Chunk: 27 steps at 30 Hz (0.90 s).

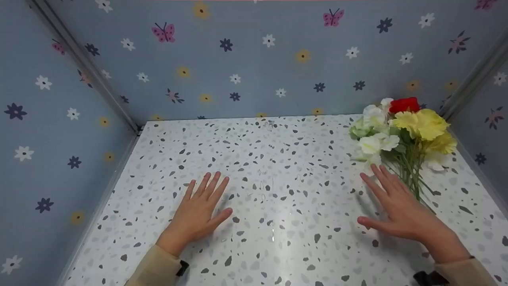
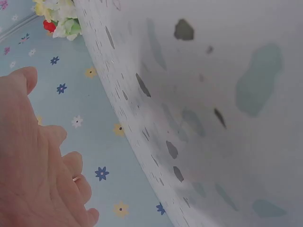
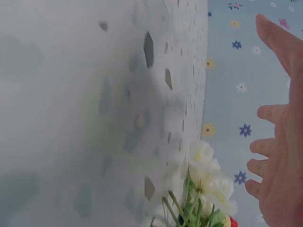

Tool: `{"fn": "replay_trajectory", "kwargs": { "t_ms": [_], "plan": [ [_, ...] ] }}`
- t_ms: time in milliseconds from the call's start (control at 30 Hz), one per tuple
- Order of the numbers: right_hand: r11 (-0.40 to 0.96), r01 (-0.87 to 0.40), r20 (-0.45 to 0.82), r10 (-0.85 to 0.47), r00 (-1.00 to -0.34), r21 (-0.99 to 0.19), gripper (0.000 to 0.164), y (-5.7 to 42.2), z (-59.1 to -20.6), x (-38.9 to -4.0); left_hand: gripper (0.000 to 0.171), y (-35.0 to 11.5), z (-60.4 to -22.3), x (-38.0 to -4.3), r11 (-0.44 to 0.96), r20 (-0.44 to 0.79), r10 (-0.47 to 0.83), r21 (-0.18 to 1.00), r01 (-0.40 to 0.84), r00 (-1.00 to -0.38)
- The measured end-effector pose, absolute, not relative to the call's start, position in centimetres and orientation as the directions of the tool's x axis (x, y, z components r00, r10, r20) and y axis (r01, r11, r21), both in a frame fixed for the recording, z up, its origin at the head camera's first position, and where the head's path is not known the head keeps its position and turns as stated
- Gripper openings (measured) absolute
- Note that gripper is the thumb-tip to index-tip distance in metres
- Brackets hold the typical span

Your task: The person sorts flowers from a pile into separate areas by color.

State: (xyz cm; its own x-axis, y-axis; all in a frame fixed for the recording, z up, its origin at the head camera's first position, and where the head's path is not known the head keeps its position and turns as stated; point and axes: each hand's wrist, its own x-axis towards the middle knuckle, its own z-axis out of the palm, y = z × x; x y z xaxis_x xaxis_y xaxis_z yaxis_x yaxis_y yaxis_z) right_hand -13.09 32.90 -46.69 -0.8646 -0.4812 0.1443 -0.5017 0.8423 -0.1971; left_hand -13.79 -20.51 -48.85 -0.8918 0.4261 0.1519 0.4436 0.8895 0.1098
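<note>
A bunch of artificial flowers (image 1: 426, 125) lies at the back right of the speckled table (image 1: 254, 159), with white, yellow and red blooms and green stems that point toward the front. My right hand (image 1: 405, 210) is just left of those stems, fingers spread and palm down, holding nothing; whether it touches a stem I cannot tell. Over the left half of the table my left hand (image 1: 198, 216) has its fingers spread too, with nothing in it. Both wrist views show a gap between palm and tabletop. In the right wrist view white flowers (image 3: 208, 179) appear beyond the fingers.
Blue panels with printed flowers and butterflies enclose the table: a back wall (image 1: 254, 59), a left wall (image 1: 43, 159) and a right wall (image 1: 492, 131). Metal strips (image 1: 87, 63) run up the corners. The flower heads sit close to the back right corner.
</note>
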Motion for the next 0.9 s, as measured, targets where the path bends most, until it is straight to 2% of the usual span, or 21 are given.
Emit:
{"fn": "replay_trajectory", "kwargs": {
  "t_ms": [233, 400, 500, 700, 900],
  "plan": [
    [0.9, -0.33, 0.05, -0.33, -0.943, -0.284, 0.097, 36.4, -45.4, -15.6, 0.08, -20.8, -49.1, -13.7, 0.889, 0.159, 0.425, 0.109, 0.444, -0.891],
    [0.939, -0.215, 0.052, -0.208, -0.977, -0.268, 0.096, 38.6, -45.4, -18.0, 0.081, -20.9, -49.2, -13.5, 0.892, 0.148, 0.418, 0.119, 0.436, -0.896],
    [0.952, -0.157, 0.088, -0.139, -0.986, -0.261, 0.084, 39.6, -45.9, -19.2, 0.081, -20.9, -49.2, -13.4, 0.894, 0.14, 0.415, 0.121, 0.432, -0.899],
    [0.962, -0.074, 0.138, -0.038, -0.99, -0.265, 0.049, 40.9, -46.5, -20.7, 0.081, -20.9, -49.2, -13.2, 0.895, 0.128, 0.408, 0.141, 0.423, -0.904],
    [0.952, -0.048, 0.168, 0.003, -0.986, -0.301, 0.039, 41.0, -46.5, -20.9, 0.081, -20.9, -49.2, -13.4, 0.899, 0.126, 0.403, 0.134, 0.418, -0.907]
  ]
}}
